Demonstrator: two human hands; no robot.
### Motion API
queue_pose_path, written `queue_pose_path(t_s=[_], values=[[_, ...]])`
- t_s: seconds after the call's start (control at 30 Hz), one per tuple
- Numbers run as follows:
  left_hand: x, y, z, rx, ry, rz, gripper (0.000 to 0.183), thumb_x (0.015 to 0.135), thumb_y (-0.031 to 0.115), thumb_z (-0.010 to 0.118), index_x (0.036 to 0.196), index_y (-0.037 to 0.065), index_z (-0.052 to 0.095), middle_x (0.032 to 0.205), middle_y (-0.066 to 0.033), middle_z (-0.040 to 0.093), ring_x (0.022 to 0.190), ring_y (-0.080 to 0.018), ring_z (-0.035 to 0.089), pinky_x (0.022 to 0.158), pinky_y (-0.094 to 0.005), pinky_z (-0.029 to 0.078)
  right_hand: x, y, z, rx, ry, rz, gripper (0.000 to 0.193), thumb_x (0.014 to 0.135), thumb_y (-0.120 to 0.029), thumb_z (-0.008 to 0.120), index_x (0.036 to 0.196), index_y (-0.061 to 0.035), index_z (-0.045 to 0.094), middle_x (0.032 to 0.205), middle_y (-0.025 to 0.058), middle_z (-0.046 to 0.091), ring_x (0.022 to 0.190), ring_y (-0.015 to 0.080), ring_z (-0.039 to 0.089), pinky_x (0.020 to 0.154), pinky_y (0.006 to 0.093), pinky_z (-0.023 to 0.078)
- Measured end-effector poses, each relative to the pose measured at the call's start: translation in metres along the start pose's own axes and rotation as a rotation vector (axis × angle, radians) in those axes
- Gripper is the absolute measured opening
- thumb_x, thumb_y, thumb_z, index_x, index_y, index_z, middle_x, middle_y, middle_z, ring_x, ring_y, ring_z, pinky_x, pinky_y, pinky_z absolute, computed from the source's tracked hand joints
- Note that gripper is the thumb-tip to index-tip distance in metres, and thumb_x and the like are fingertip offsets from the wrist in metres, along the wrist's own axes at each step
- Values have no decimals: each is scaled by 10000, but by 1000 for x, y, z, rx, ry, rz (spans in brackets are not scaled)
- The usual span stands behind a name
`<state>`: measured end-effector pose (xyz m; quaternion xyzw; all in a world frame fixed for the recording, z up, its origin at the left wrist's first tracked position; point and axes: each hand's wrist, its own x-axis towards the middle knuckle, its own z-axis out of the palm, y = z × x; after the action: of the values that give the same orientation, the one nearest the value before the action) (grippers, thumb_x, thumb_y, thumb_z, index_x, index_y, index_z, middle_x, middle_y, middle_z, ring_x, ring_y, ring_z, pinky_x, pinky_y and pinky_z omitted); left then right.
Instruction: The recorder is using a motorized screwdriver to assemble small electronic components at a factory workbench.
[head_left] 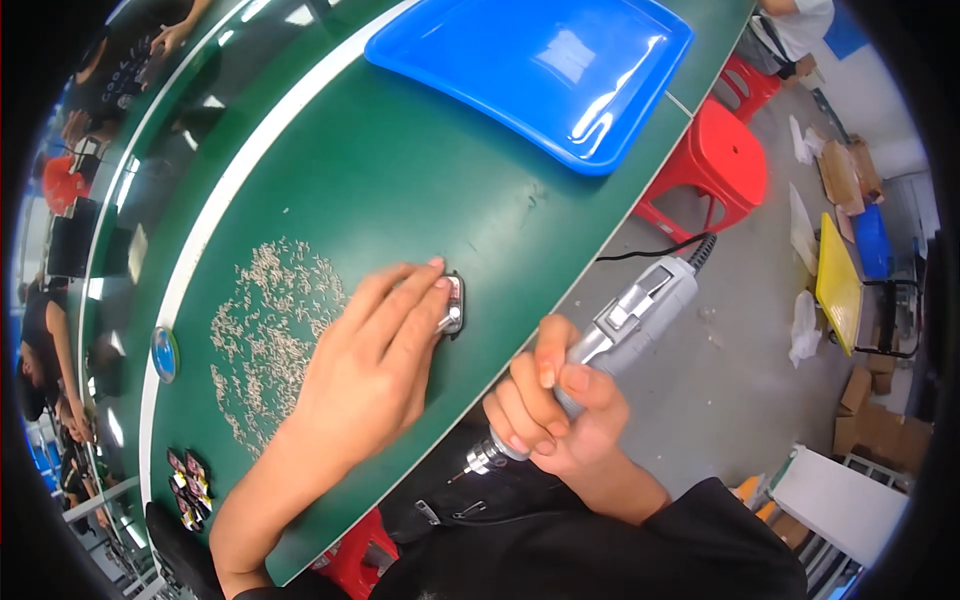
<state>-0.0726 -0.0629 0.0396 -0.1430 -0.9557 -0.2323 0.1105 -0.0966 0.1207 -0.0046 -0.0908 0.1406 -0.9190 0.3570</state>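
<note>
On the green table, my left hand (pixel 370 365) rests with its fingers together on a small, rounded device (pixel 456 305) with a dark rim. The fingers cover most of that device, and a shiny metal bit shows beside the fingertips. My right hand (pixel 560 410) is wrapped round a grey electric screwdriver (pixel 643 303), held past the table's edge near my lap. Its thin bit points down to the left, well apart from the device, and a black cord leaves its upper end. Left of my left hand lies a loose spread of tiny screw-like pieces (pixel 265 345).
A blue tray (pixel 450 55) sits at the table's far end. A small round blue container (pixel 164 355) and several dark parts (pixel 188 488) lie at the left. Red stools (pixel 722 160), a yellow panel (pixel 838 285) and cardboard stand to the right. Other people (pixel 45 345) work across the left side.
</note>
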Motion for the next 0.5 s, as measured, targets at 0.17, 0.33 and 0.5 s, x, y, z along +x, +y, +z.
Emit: queue_pose_path(t_s=[0.17, 0.33, 0.5], values=[[4, 8, -4, 14, -9, -28, 396, 682, -86, 677, 1064, -25, 593, 1075, -147, 624, 940, -326, 599, 792, -400, 510, -7, 6, 2, -49, 45, -30, 145, 955, -238, 457, 923, -97, 470, 523, -20, 410, 408, 94, 406, 492, 271, 401], [3, 9, 4, 28, -14, -12, 385, 665, -72, 692, 1036, -27, 602, 1041, -146, 629, 895, -320, 610, 764, -384, 519, -9, 11, 2, -95, 96, -39, 150, 962, -237, 442, 926, -94, 470, 523, -18, 399, 411, 100, 399, 497, 271, 396], [-7, 22, 19, 67, 90, 138, 369, 626, -80, 710, 979, -74, 604, 987, -169, 632, 853, -320, 624, 663, -381, 542, -9, 12, 0, -57, 167, -36, 102, 960, -180, 466, 958, -80, 486, 540, 6, 397, 453, 130, 423, 514, 290, 379]])
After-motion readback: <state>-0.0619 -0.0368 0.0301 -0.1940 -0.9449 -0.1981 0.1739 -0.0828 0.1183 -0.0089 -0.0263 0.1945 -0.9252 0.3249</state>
